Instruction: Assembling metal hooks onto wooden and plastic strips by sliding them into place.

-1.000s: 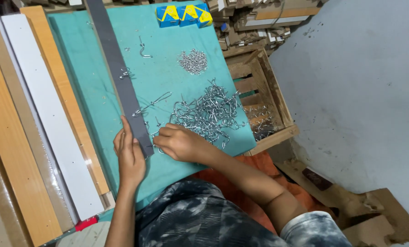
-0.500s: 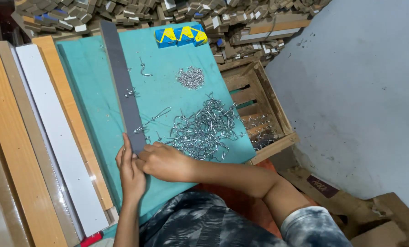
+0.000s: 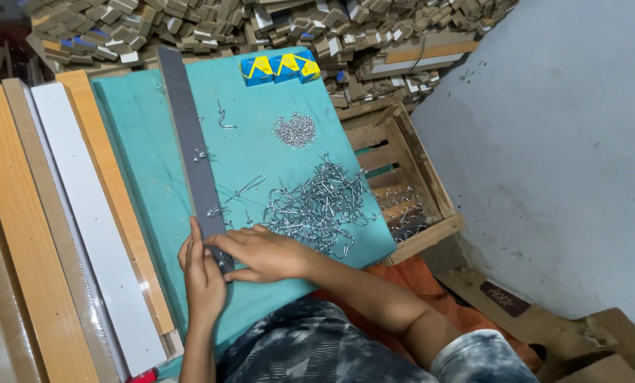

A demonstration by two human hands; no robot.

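— What have you got under the hands?

— A long grey strip (image 3: 192, 152), flat and narrow, matte, lying lengthwise on the teal surface (image 3: 133, 163) and running away from me toward the far edge. Its near end sits right between my two hands. A few small bent wire pieces cling to it about midway and lower down.

— And the hands themselves?

— My left hand (image 3: 202, 273) lies flat along the strip's left edge, fingers together and pointing up the strip. My right hand (image 3: 264, 253) comes across from the right, fingers drawn together and pressed down on the near end of the strip; I cannot tell whether it pinches a wire piece under the fingertips.

— What's close by?

— Just right of my right hand, a loose pile of silvery wire hooks (image 3: 321, 206) spread over the surface, touching my knuckles. Farther up, a smaller heap of tiny metal bits (image 3: 295, 130), and two blue-and-yellow boxes (image 3: 280, 67) at the far edge. A wooden crate (image 3: 402, 177) stands beside the surface on the right.
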